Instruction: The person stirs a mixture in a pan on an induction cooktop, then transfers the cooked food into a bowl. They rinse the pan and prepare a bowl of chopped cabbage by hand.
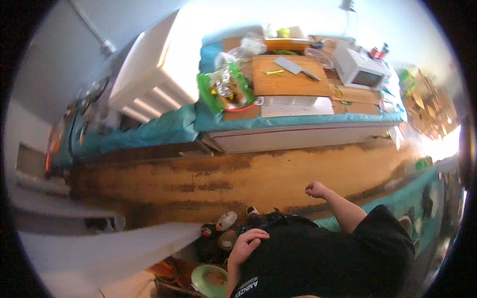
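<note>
My left hand (250, 243) is held low in front of my black shirt, its fingers loosely stretched with nothing in them. Over the wooden floor, my right hand (316, 189) hangs at the end of a bent arm, fingers curled in with nothing visible inside. Both hands are apart from the counter. On it lies a wooden cutting board (268, 88), bearing a cleaver (288, 65) with a wide blade and a few cut green stalks (273, 73). An open green plastic bag (213, 94) with shiny wrapping sits left of the board.
A small white microwave (360, 69) stands right of the board, and a white cabinet (159, 64) to the left. Teal cloth (298, 120) edges the counter. Near my left arm are white-topped bottles (227, 220) and a green basin (202, 281). Cardboard (427, 107) is heaped far right.
</note>
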`<state>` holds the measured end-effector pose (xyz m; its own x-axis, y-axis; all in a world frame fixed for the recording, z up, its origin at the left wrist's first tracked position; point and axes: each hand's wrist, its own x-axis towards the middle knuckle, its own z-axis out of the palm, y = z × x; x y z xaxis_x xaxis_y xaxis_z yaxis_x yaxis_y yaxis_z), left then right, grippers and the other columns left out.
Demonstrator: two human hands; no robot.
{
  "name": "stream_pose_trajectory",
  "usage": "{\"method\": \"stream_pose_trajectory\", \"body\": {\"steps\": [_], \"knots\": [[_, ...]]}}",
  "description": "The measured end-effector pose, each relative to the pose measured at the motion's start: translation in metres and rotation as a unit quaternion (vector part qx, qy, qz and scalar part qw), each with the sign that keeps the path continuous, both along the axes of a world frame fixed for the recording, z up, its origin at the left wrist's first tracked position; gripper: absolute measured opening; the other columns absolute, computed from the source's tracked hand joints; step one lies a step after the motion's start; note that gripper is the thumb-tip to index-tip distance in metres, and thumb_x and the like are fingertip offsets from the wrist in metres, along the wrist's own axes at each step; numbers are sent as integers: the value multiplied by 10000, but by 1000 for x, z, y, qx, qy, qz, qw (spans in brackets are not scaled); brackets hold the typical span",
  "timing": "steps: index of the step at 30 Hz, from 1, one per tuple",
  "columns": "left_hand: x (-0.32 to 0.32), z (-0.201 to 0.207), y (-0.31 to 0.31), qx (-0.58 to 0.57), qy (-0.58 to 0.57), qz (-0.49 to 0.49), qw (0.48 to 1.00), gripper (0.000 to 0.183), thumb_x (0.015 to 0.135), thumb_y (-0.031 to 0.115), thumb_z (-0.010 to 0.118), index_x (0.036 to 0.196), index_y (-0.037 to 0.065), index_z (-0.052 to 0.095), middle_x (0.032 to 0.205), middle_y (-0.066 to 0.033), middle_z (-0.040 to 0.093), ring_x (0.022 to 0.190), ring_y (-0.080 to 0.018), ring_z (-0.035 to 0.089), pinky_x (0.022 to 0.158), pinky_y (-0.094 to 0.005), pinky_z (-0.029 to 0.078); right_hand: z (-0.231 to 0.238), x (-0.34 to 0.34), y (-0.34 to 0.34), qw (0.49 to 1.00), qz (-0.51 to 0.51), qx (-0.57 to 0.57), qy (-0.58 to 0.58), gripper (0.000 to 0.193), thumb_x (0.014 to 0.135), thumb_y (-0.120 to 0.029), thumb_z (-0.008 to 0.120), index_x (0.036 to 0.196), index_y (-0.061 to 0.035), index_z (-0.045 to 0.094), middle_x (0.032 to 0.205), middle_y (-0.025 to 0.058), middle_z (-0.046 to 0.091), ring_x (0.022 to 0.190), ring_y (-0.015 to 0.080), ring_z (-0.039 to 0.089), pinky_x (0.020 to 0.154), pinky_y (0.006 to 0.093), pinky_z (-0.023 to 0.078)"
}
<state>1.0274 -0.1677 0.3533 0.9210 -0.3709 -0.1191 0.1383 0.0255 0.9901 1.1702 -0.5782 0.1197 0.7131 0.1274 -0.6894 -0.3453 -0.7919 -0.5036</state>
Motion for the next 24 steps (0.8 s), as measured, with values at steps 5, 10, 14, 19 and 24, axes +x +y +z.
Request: {"method": "stream_pose_trajectory", "body": {"steps": [5,10,14,19,24], "knots": [[95,-18,5,35,5,-149,988,352,978,309,608,931,-24,713,988,-114,693,964,-245,646,901,-336,480,-9,-45,-20,993,-104,46,-14,327,833,-329,657,1037,-96,760,783,124,730,679,236,695,698,397,567],[203,-35,-15,6,22,-337,941,379,977,331,610,913,-29,710,963,-103,699,939,-235,646,871,-329,486,9,-119,-5,937,-348,-3,-26,329,878,-330,620,1054,-88,756,783,128,722,722,255,696,712,413,566],[256,-25,-45,-25,124,-490,863,438,964,388,619,1012,-32,735,1126,-153,701,1107,-246,625,951,-346,464,39,-170,34,858,-510,23,-48,399,921,-431,611,971,-70,773,808,129,729,763,276,686,720,425,554],[295,-20,-124,-9,163,-624,764,444,969,368,607,1114,-37,717,1245,-167,661,1178,-268,600,1035,-378,439,43,-200,66,793,-605,71,-12,472,1036,-326,425,876,-20,746,866,145,735,792,289,689,812,423,534],[299,-23,-236,76,124,-722,677,338,990,244,591,1147,-35,699,1234,-146,669,1167,-236,604,1023,-350,448,27,-206,73,711,-695,65,-89,346,968,-201,509,1211,-17,673,1184,177,700,1114,329,643,986,405,486]]}}
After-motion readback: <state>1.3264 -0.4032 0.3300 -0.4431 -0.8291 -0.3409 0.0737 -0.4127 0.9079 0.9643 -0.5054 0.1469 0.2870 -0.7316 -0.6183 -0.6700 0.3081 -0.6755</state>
